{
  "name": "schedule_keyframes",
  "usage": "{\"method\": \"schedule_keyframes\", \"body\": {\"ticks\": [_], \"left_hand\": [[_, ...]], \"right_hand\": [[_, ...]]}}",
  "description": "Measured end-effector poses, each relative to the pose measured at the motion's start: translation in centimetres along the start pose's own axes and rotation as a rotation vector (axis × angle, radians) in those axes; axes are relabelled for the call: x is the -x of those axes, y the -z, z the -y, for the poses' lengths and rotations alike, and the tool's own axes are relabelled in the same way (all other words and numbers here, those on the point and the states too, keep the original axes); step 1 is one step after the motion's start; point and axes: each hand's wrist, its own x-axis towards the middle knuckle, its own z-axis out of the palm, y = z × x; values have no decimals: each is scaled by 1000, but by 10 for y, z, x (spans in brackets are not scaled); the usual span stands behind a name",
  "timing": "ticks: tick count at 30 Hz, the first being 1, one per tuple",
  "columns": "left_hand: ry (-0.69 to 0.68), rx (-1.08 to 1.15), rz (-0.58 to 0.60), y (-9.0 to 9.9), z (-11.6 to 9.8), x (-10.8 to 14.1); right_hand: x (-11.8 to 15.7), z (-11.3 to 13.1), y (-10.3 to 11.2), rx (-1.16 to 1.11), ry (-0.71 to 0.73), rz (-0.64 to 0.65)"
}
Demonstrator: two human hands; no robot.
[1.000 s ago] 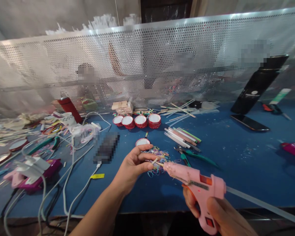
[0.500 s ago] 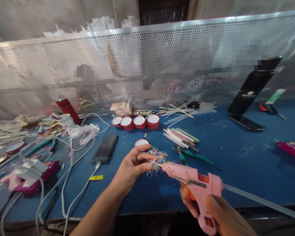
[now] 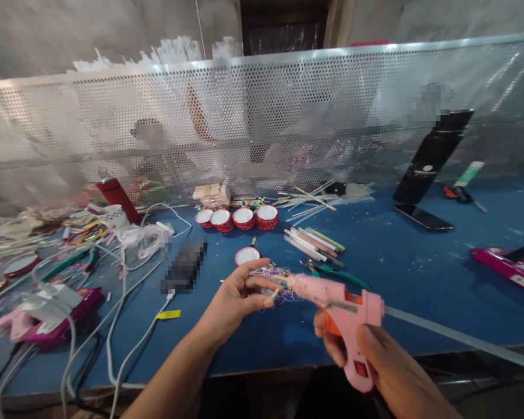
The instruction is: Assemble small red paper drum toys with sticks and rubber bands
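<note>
My left hand (image 3: 240,294) pinches a small pale stick-like piece (image 3: 275,294) between thumb and fingers. A pink hot glue gun (image 3: 338,302) is gripped in my right hand (image 3: 375,355), with fingers around the handle by the orange trigger. Its nozzle points left, just above and apart from the small piece. A long translucent glue stick (image 3: 454,337) sticks out of the back of the gun. Beneath the hands lies a pile of colourful rubber bands (image 3: 283,295), partly hidden. Just beyond my left fingers sits a red-rimmed white disc (image 3: 247,256).
Stacks of red-rimmed discs (image 3: 267,217) stand further back. Coloured sticks (image 3: 314,243) and green-handled pliers (image 3: 344,276) lie right of centre. Phones, white cables (image 3: 117,326) and a power strip (image 3: 61,320) crowd the left. A black bottle (image 3: 428,163) stands at the back right.
The glue gun's nozzle has moved up and off the small piece, which has turned in my left fingers. The whole view has shifted slightly.
</note>
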Motion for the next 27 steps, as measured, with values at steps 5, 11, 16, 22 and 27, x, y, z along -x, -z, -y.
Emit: {"method": "schedule_keyframes", "body": {"ticks": [5,11,16,22,27], "left_hand": [[-59,-26,-43,5,-10,4],[-104,-37,-63,16,-26,7],[-105,27,-115,12,-30,9],[48,324,-279,-3,-27,14],[134,419,-339,-11,-21,20]], "right_hand": [[-14,11,43,405,183,-389],[-28,-26,135,1172,342,-521],[-38,-60,171,1285,378,-452],[-41,-36,157,1322,497,-566],[-46,15,100,1147,651,-485]]}}
